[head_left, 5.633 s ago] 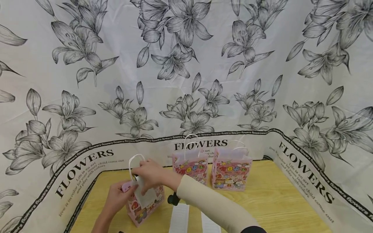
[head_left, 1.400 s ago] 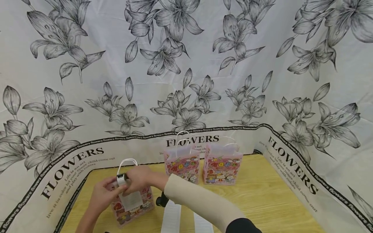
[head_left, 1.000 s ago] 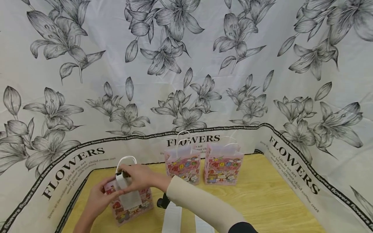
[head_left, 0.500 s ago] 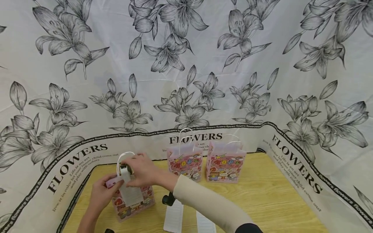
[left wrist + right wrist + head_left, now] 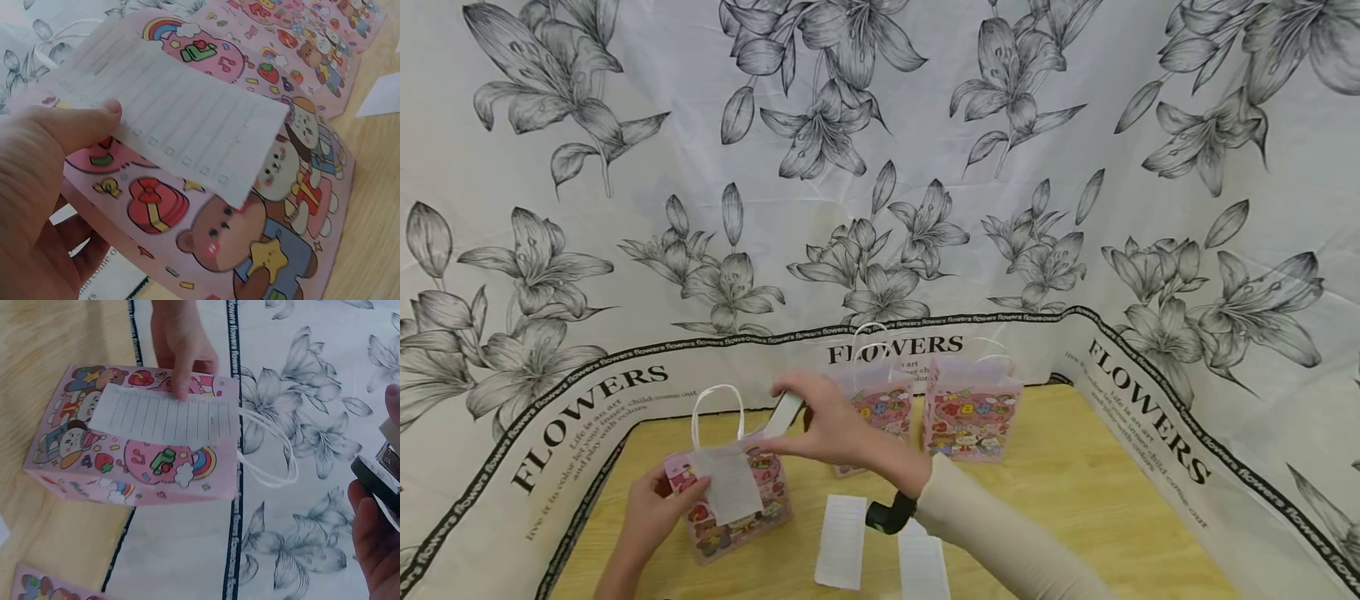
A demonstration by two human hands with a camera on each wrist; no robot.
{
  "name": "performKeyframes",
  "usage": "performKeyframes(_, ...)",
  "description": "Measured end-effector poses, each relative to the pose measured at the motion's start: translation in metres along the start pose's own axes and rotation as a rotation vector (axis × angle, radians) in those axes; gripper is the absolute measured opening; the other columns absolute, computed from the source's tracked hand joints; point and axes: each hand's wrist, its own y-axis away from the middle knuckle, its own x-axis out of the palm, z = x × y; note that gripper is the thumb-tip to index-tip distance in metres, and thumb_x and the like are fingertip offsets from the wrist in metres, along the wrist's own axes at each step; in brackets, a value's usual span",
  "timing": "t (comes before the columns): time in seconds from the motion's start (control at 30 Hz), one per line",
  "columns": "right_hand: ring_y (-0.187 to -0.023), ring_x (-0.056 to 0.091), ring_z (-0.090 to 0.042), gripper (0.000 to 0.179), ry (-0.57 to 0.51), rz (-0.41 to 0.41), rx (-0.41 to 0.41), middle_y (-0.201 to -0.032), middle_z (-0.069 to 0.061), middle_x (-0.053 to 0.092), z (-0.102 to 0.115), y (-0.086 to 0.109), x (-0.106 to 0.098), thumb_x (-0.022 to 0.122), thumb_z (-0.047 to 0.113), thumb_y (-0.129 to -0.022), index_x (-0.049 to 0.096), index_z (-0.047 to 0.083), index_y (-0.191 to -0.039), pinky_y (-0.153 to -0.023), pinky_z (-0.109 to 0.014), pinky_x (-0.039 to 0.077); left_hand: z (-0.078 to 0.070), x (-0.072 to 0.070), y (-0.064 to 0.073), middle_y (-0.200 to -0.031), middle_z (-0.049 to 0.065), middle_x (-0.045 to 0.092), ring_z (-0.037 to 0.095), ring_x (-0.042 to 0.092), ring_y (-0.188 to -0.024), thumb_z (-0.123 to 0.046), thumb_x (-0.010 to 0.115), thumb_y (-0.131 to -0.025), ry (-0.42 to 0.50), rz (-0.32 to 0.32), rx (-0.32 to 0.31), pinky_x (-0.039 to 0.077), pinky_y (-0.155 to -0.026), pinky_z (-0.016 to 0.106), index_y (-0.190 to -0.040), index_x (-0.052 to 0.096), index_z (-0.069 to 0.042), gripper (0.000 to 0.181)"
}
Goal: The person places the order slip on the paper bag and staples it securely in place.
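Note:
A pink cartoon gift bag point(image 5: 707, 542) with white rope handles stands tilted at the left of the table. Against its front lies a lined checklist paper point(image 5: 730, 487), its upper end at the bag's top edge. My left hand point(image 5: 651, 510) pinches the bag's upper left side. In the left wrist view the thumb point(image 5: 94, 125) presses on the paper's edge while the other fingers go behind the bag. My right hand point(image 5: 842, 429) grips a small stapler point(image 5: 785, 412), white above and dark below, just right of the handles. Its metal end shows in the right wrist view.
Two similar pink gift bags, one in the middle point(image 5: 880, 408) and one to its right point(image 5: 973, 421), stand at the back. Two lined paper slips, left point(image 5: 841, 542) and right point(image 5: 922, 562), lie at the front. A floral curtain point(image 5: 880, 250) hangs behind the table.
My right hand has pulled the stapler off the bag's top edge and moved right. The paper stays on the bag's front, and my left hand keeps its hold.

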Motion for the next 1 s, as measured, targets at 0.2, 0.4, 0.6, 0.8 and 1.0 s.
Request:
performKeyframes(0.2, -0.069, 0.057, -0.017, 0.047, -0.185, 0.061, 0.183, -0.1, -0.003, 0.052, -0.003, 0.031, -0.022, 0.084, 0.017, -0.078, 0.051, 0.01, -0.111, -0.059, -0.024, 0.051, 0.017, -0.007, 0.009, -0.087, 0.007, 0.069, 0.012, 0.065, -0.071, -0.014, 0.076, -0.086, 0.028, 0.025, -0.074, 0.054, -0.059, 0.028, -0.115, 0.063, 0.007, 0.038)
performKeyframes(0.4, -0.087, 0.059, -0.019, 0.045, -0.28, 0.138, 0.359, -0.106, -0.009, 0.052, -0.014, 0.074, -0.041, 0.074, 0.011, -0.088, 0.043, 0.007, -0.121, -0.07, -0.031, 0.053, 0.018, -0.007, 0.01, -0.088, 0.009, 0.068, 0.011, 0.064, -0.071, -0.018, 0.075, -0.088, -0.002, 0.022, -0.097, 0.054, -0.059, 0.027, -0.118, 0.062, 0.005, 0.04)
performKeyframes(0.6, -0.087, 0.06, -0.018, 0.037, -0.163, 0.053, 0.453, -0.105, -0.008, 0.056, -0.028, 0.114, -0.059, 0.075, 0.017, -0.087, 0.052, 0.011, -0.115, -0.069, -0.032, 0.053, 0.016, -0.003, 0.0, -0.092, 0.01, 0.067, 0.009, 0.061, -0.074, -0.024, 0.073, -0.089, -0.053, 0.038, -0.121, 0.052, -0.062, 0.024, -0.122, 0.06, 0.003, 0.045)
performKeyframes(0.8, -0.088, 0.058, -0.022, 0.031, -0.087, -0.028, 0.489, -0.105, -0.007, 0.059, -0.046, 0.156, -0.069, 0.079, 0.014, -0.083, 0.061, 0.011, -0.109, -0.069, -0.033, 0.052, 0.02, 0.001, -0.01, -0.094, 0.014, 0.068, 0.011, 0.064, -0.075, -0.023, 0.073, -0.089, -0.009, 0.06, -0.068, 0.054, -0.061, 0.026, -0.122, 0.06, 0.003, 0.044)
performKeyframes(1.0, -0.086, 0.059, -0.021, 0.033, -0.072, -0.093, 0.581, -0.104, -0.009, 0.06, -0.056, 0.197, -0.075, 0.08, 0.02, -0.082, 0.061, 0.009, -0.107, -0.068, -0.032, 0.051, 0.024, 0.002, -0.013, -0.093, 0.011, 0.068, 0.008, 0.064, -0.077, -0.021, 0.075, -0.087, 0.001, 0.064, -0.024, 0.053, -0.063, 0.025, -0.123, 0.06, 0.002, 0.045)
